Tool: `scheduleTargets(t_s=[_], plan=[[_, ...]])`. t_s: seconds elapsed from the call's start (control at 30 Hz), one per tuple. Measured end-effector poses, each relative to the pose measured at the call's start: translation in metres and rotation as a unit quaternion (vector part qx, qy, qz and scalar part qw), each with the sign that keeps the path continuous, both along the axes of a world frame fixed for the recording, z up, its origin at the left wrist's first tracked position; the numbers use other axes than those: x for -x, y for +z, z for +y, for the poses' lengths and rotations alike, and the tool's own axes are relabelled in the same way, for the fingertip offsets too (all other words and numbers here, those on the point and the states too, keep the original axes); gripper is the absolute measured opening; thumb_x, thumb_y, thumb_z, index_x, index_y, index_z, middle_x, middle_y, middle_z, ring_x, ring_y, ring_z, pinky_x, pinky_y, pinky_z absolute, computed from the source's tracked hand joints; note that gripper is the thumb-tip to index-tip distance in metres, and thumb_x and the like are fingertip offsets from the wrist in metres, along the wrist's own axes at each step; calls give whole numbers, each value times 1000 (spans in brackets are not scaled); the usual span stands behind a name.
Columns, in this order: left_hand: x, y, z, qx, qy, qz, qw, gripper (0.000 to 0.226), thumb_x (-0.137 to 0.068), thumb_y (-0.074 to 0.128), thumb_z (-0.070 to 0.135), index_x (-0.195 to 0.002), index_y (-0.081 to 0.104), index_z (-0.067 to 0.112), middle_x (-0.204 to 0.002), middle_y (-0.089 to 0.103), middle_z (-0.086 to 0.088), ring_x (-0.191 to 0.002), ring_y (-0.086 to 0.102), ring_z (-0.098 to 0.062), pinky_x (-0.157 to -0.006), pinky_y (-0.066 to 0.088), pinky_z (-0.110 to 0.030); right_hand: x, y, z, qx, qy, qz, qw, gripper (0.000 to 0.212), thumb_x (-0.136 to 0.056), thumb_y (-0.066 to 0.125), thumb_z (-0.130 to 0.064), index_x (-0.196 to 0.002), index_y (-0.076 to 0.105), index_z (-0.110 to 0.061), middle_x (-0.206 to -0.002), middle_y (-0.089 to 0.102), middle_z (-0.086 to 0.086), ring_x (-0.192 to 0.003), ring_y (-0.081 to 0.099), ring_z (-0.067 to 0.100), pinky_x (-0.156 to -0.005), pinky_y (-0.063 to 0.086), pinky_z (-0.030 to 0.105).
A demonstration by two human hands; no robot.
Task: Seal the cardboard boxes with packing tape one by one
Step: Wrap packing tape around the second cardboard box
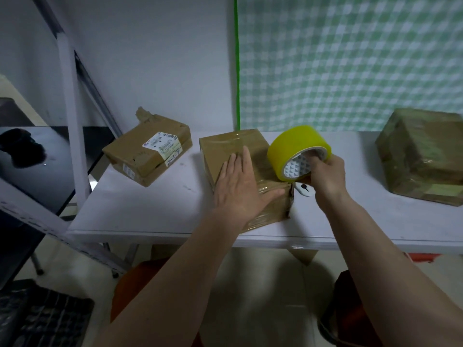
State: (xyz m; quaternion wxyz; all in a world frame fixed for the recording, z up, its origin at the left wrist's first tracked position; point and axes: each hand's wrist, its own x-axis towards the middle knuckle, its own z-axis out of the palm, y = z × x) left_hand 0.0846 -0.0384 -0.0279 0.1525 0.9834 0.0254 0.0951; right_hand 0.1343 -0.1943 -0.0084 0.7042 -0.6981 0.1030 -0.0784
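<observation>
A brown cardboard box with shiny tape on it sits at the middle of the white table. My left hand lies flat on its top, fingers straight. My right hand grips a yellow roll of packing tape, fingers hooked inside its core. The roll is held at the box's right edge, where it looks to touch the top. A flat box with a shipping label lies to the left. A taped box stands at the right.
A small white cutter lies on the table just right of the middle box, under my right hand. A grey metal frame leans at the left beside a dark glossy surface. A green checked cloth hangs behind.
</observation>
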Motion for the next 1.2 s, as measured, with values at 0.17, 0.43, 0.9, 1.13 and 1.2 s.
scheduleTargets(t_s=[0.17,0.43,0.9,1.13,1.2], plan=[[-2,-4,3,-21,-7,6,1000,119,-71,33,87,-152,-6,10,-162,6,-7,-149,3,-20,-118,-1,-33,-18,-2,-22,85,-20,-4,996,17,-79,51,-13,-65,60,-18,-75,62,2,-91,65,35,-79,54,57],[-2,-2,5,-86,-39,46,994,87,-73,17,89,-149,10,47,-161,-2,-11,-148,-4,-27,-119,-3,-48,-17,-46,-36,-28,-37,94,995,14,-87,61,-14,-74,61,-17,-76,64,6,-75,65,26,-63,57,42],[16,-3,28,-58,-22,-14,998,89,-72,22,90,-149,11,47,-161,8,-7,-148,7,-27,-115,4,-56,11,-49,1,-125,31,162,978,18,-80,70,-28,-93,62,-18,-95,67,4,-88,62,20,-72,47,33],[34,0,48,91,-4,-41,995,81,-74,37,82,-146,14,53,-162,5,-2,-148,3,-22,-117,4,-49,19,-7,34,-111,88,128,982,23,-86,61,-31,-105,62,-18,-92,71,0,-85,65,21,-69,50,30],[35,-1,46,171,-15,-34,985,79,-79,50,73,-146,12,53,-162,-1,-1,-148,-2,-21,-118,6,-47,20,15,36,-60,69,76,993,8,-84,63,-27,-83,63,-20,-67,71,-8,-67,67,12,-57,50,23]])
